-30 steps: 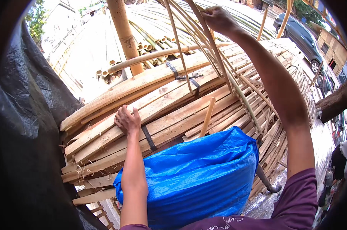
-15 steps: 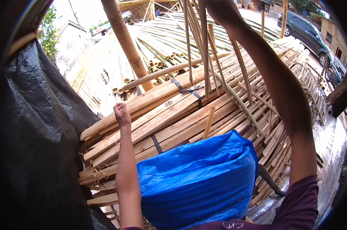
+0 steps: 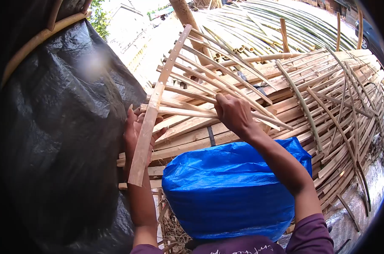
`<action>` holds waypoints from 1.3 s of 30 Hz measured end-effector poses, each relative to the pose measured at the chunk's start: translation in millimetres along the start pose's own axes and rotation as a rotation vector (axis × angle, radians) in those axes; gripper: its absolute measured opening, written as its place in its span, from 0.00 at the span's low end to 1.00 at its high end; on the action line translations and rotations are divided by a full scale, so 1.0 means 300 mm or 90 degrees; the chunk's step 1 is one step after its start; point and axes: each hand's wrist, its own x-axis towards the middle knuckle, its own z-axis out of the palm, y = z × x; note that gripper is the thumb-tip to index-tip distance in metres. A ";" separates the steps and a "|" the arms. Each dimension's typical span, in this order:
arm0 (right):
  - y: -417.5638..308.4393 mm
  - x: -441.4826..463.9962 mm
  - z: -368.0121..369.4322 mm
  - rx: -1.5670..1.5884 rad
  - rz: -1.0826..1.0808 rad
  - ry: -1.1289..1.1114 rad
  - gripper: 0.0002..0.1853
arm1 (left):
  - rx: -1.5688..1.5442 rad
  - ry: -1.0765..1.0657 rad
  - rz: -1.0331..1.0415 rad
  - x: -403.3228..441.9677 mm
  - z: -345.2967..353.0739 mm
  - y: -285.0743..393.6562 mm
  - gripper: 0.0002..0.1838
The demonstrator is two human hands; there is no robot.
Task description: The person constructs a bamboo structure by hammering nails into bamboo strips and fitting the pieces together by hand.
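Observation:
A flat wooden strip, dotted with small nail heads, slants across the middle of the view. Several bamboo slats fan out from it to the right, making a comb-like slatted frame. My right hand is closed around one or more of the lower slats. Behind the strip's lower part is my left hand, its fingers apart near the slat ends. The strip hides part of its palm, so I cannot tell whether it bears any weight.
A blue tarp-covered bundle sits in front of me. Beyond it lie stacked timber planks and a heap of bamboo lattice pieces. Black plastic sheeting hangs at left. Green bamboo poles and an upright post stand farther back.
The slatted frame has come down from the upper right and turned across the view. My right hand has lowered onto its slats. My left hand has opened from a fist beside the strip.

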 end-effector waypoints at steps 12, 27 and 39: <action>-0.093 -0.094 0.096 0.013 -0.034 -0.059 0.08 | -0.360 -0.120 -0.278 -0.246 -0.075 0.099 0.21; 0.077 -0.104 -0.028 0.100 0.014 -0.394 0.10 | -0.111 -0.018 -0.274 -0.223 -0.057 0.168 0.22; 0.167 -0.247 -0.133 0.294 0.181 -0.472 0.20 | 0.083 0.012 -0.286 -0.279 -0.184 0.142 0.28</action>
